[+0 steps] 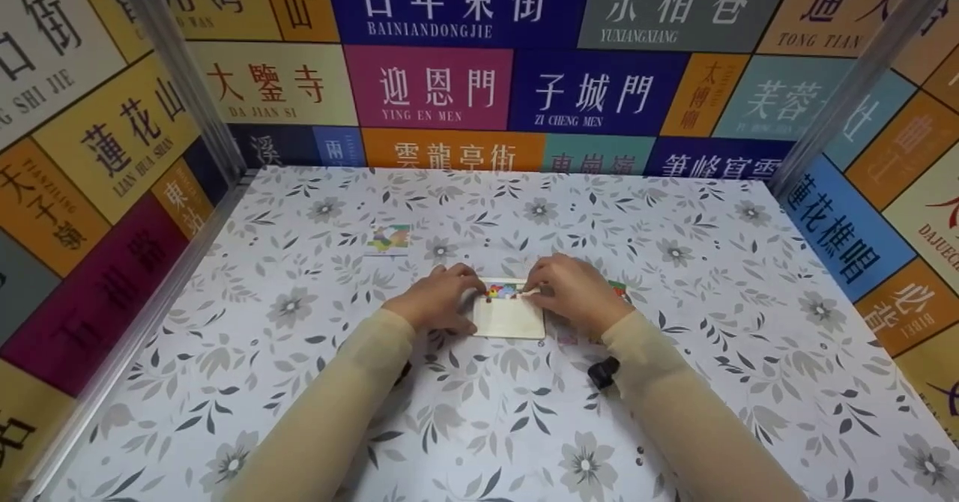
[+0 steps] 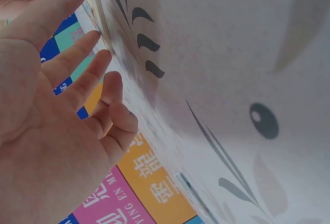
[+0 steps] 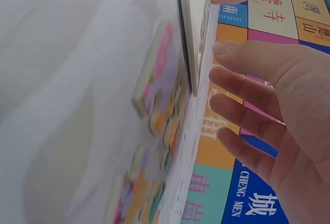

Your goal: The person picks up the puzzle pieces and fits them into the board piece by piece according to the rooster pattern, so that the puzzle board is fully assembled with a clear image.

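Panels of Chinese street and place names in bold colours wall in a table spread with a grey floral print. At its centre, a pale wooden board lies flat between a person's two hands, bright puzzle pieces along its far edge. The left hand, its fingers loosely extended, touches the board's left side. The right hand bends its fingers over the far right corner; whether it pinches a piece cannot be told. Loose pieces lie beside the board's right side; a colourful picture piece rests beyond the left hand.
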Motion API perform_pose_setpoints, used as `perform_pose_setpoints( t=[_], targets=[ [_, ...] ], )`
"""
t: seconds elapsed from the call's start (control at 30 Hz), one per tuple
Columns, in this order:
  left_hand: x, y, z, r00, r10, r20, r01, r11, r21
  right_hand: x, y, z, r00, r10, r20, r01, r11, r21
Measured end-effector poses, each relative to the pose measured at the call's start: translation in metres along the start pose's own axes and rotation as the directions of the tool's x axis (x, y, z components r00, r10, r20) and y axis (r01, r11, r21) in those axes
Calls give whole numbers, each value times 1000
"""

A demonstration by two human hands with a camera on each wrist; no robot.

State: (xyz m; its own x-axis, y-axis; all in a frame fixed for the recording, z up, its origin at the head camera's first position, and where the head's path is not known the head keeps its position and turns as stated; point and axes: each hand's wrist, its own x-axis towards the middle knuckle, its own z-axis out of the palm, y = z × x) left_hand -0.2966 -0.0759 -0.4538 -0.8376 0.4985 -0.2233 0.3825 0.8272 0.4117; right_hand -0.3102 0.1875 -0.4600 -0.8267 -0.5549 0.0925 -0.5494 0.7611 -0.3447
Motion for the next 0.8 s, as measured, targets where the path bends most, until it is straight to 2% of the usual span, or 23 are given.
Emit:
perform_pose_setpoints(
  t=[0.33, 0.5, 0.8],
  targets=[
    [-1, 1, 0, 999, -32, 12, 32, 999, -3, -18, 15, -9, 996, 88, -17, -88, 996, -11],
    [-2, 2, -1, 999, -44, 16, 44, 999, -4, -27, 23, -14, 995, 79, -57, -82, 996, -35],
    [-3, 1, -2, 999, 34, -12, -35, 999, -1, -42, 35, -21, 994, 82, -70, -84, 996, -38]
  ],
)
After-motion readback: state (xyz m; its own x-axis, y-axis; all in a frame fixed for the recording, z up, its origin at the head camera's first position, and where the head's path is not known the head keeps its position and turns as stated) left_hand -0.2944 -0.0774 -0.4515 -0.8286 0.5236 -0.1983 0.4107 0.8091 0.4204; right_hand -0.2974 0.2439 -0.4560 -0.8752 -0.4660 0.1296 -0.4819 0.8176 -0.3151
